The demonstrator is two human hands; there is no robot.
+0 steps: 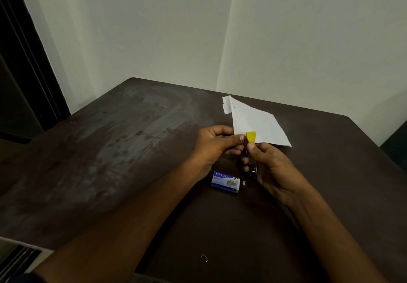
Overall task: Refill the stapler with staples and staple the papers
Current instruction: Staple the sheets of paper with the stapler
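A small stapler (251, 148) with a yellow end and a dark metal body stands upright above the table, held in my right hand (271, 168). My left hand (217, 145) pinches at the stapler's upper part just below the yellow end; what its fingertips hold is too small to tell. White papers (257, 124) lie on the table just beyond both hands. A blue and white staple box (225, 181) lies on the table below my hands, with a small block of staples (244, 183) right beside it.
The dark brown table (132, 150) fills the lower view, its far edge against a pale wall corner. One loose bent staple (204, 258) lies near the table's front. A dark doorway or frame stands at the far left.
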